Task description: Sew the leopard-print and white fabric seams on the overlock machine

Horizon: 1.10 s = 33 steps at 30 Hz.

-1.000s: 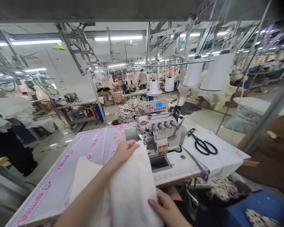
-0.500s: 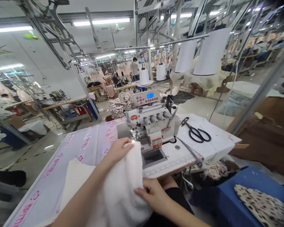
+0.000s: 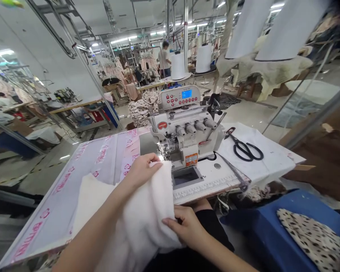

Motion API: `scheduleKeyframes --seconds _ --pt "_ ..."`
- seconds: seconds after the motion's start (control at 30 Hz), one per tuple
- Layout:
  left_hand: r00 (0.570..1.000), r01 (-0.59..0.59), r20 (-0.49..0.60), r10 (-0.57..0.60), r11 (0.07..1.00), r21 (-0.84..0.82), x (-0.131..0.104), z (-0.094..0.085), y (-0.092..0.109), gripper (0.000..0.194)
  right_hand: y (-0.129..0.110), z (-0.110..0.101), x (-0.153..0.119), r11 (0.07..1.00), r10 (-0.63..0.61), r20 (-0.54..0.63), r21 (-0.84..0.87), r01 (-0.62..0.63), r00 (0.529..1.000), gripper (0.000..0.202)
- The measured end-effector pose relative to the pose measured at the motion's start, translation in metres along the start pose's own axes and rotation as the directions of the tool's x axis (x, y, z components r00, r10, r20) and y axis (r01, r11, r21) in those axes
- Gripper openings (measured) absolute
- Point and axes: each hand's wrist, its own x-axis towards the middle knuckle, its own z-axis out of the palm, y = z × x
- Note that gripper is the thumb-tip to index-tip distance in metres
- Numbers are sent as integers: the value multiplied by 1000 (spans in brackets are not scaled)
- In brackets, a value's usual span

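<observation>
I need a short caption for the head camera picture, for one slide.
Two hands, left hand and right hand, hold white fleece cloth before a sewing machine; black scissors lie on the table.

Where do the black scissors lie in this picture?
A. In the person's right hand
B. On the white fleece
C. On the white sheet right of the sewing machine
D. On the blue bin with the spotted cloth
C: the scissors lie on the white sheet right of the sewing machine.

On my table (image 3: 73,177): overlock machine (image 3: 187,136) centre-rear; scissors (image 3: 246,149) to its right; fleece fabric (image 3: 147,211) before it, under my left hand (image 3: 141,170), right hand (image 3: 187,226) at its near edge.
</observation>
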Motion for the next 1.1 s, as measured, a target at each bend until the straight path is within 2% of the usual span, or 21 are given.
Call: scheduleKeyframes --seconds 0.1,0.2,0.27,0.4,0.57,0.73,0.87,0.97,1.1 --pt "1000 -1 -5 1 1000 -9 3 1 1 15 -7 -15 3 987 61 61 -151 -51 996 30" --pt "1000 5 -8 -5 1000 -17 4 0 2 16 -23 -43 14 913 165 76 -388 -123 983 25" --pt "1000 8 -11 -8 1000 -17 4 0 3 16 -35 -61 29 883 161 -22 -443 -154 987 23" --pt "1000 8 -19 -8 1000 -4 3 0 4 15 -52 -83 68 918 61 -250 -366 -152 966 27" --pt "999 -6 -36 6 1000 7 2 2 3 14 -56 -81 102 894 94 -256 -403 -195 962 15" --pt "998 21 -65 -17 998 55 0 4 5 14 -53 -82 107 925 163 -187 -312 -216 969 12" --pt "990 101 -110 -89 990 104 2 5 10 14 -54 -84 111 938 203 -150 -253 -236 968 12" --pt "986 129 -122 -117 987 100 9 7 10 13 -48 -85 117 926 209 -171 -281 -251 963 14" --pt "984 126 -138 -117 990 60 20 9 5 12 -36 -87 122 867 186 -254 -411 -280 949 16"
